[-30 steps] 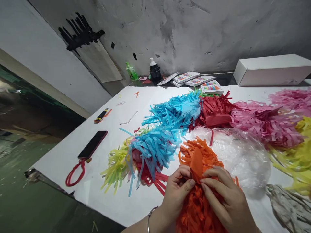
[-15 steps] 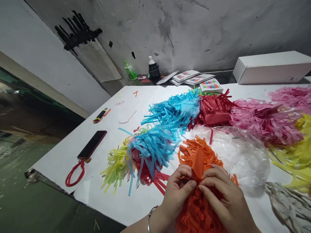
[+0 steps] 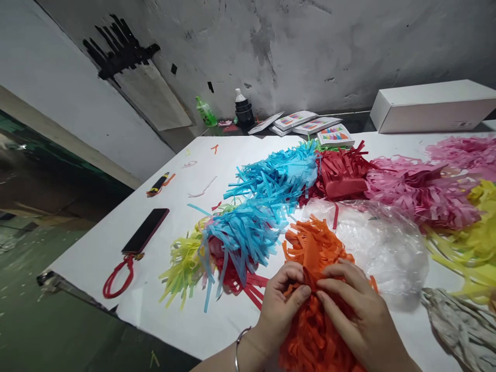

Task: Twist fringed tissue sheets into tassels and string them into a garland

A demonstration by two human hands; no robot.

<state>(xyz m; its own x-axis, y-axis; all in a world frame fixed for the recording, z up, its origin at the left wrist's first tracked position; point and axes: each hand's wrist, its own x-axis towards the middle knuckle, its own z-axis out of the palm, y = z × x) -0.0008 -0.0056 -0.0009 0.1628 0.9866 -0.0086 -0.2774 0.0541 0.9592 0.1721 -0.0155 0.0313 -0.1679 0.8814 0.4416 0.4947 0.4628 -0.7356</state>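
Note:
An orange tissue-paper tassel (image 3: 313, 330), fringed at both ends, lies at the near edge of the white table. My left hand (image 3: 284, 297) pinches the band of paper at its middle between thumb and fingers. From the other side my right hand (image 3: 351, 297) is closed on the same middle part, its thumb and forefinger near the left thumb. Exactly how the paper is folded under the fingertips is hidden. Just left of the hands lie blue tissue tassels (image 3: 244, 232), with red strips and a yellow tassel (image 3: 184, 263) beside them.
A clear plastic bag (image 3: 382, 248) lies right of the orange tassel, a grey cloth (image 3: 457, 323) nearer. Red (image 3: 343, 173), pink (image 3: 422, 194) and yellow tassels lie behind. A phone (image 3: 145, 231) rests on the left. Flat boxes (image 3: 294, 120) and a white box (image 3: 434, 108) stand at the back.
The fingertips have drawn slightly apart at the orange tassel's middle, and the paper flap above them lies lower. Both hands keep their hold; the view has shifted a little.

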